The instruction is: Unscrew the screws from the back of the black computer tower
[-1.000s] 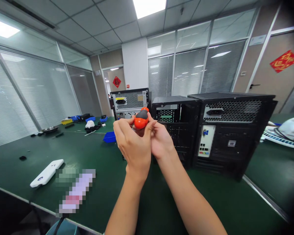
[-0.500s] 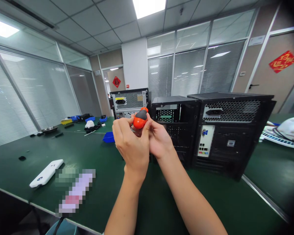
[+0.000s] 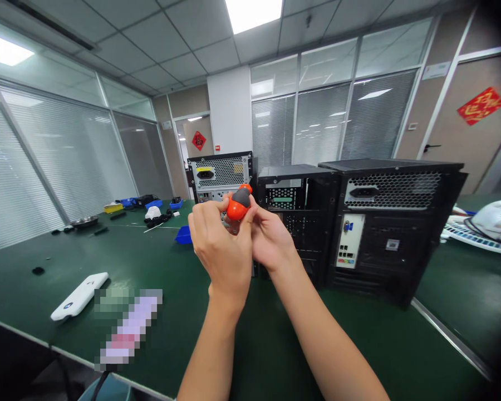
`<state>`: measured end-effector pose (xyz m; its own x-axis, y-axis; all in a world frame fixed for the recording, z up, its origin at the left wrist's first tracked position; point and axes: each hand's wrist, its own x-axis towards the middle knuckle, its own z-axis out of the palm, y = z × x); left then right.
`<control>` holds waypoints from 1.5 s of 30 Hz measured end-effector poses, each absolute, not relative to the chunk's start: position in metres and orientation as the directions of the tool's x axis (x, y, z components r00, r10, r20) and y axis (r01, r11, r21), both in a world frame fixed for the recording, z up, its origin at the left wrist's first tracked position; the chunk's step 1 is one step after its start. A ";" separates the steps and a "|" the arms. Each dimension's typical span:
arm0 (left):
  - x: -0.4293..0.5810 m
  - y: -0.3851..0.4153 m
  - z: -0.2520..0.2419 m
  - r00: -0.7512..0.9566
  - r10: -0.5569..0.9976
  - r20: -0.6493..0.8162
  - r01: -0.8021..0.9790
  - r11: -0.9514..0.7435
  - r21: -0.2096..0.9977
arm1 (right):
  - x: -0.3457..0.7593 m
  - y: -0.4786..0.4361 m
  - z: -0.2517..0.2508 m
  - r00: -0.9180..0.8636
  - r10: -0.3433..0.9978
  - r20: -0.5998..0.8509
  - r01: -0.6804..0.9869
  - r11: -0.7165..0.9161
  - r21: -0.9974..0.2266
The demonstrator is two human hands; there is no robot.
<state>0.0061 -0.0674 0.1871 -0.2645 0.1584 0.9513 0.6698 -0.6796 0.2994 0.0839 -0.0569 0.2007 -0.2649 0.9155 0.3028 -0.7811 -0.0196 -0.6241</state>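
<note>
An orange and grey screwdriver is held up in front of me, with its rounded handle end towards my eyes. Its shaft cannot be seen. My left hand is closed around the handle from the left, thumb and fingers pinching it. From the right, my right hand has its fingertips on the same handle, partly hidden behind the left thumb. Just beyond the hands stands a computer case with a silver back panel. Beside it are a black open-backed case and a larger black case.
A blue tray sits left of my hands on the green table. Nearer lie a white oblong device and a pixelated item. A metal bowl stands farther left. At the right is a white slatted object.
Both hands have shifted very slightly to the left, still on the screwdriver. Otherwise the scene looks the same.
</note>
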 end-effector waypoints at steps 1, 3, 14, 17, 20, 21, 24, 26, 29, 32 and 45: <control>0.006 -0.068 0.187 -0.262 0.161 0.951 0.670 -0.679 0.300 | 0.084 -0.057 0.201 -0.266 0.915 0.302 -0.784 -0.023 -0.620; 0.005 -0.068 0.187 -0.257 0.169 0.952 0.667 -0.681 0.301 | 0.084 -0.058 0.201 -0.272 0.914 0.301 -0.793 -0.036 -0.608; 0.002 -0.071 0.188 -0.244 0.203 0.948 0.666 -0.676 0.316 | 0.084 -0.062 0.202 -0.336 0.891 0.306 -0.764 -0.068 -0.641; 0.001 -0.072 0.188 -0.236 0.208 0.949 0.669 -0.673 0.314 | 0.085 -0.063 0.201 -0.363 0.877 0.313 -0.741 -0.069 -0.667; 0.000 -0.072 0.189 -0.224 0.212 0.951 0.679 -0.667 0.308 | 0.086 -0.064 0.201 -0.364 0.874 0.323 -0.730 -0.053 -0.681; 0.000 -0.073 0.189 -0.218 0.214 0.952 0.684 -0.663 0.305 | 0.086 -0.064 0.200 -0.361 0.875 0.322 -0.733 -0.053 -0.678; 0.000 -0.074 0.189 -0.199 0.216 0.956 0.692 -0.660 0.293 | 0.087 -0.065 0.200 -0.348 0.886 0.306 -0.757 -0.073 -0.649; 0.000 -0.074 0.189 -0.190 0.215 0.958 0.694 -0.661 0.285 | 0.088 -0.065 0.200 -0.339 0.892 0.298 -0.773 -0.084 -0.629; 0.000 -0.075 0.189 -0.177 0.210 0.962 0.698 -0.662 0.273 | 0.090 -0.065 0.199 -0.331 0.892 0.308 -0.779 -0.074 -0.623; -0.002 -0.076 0.189 -0.167 0.202 0.965 0.699 -0.666 0.260 | 0.091 -0.065 0.199 -0.314 0.894 0.319 -0.774 -0.046 -0.632; -0.007 -0.077 0.191 -0.092 0.170 0.981 0.701 -0.689 0.185 | 0.097 -0.061 0.206 -0.295 0.936 0.192 -0.716 -0.083 -0.693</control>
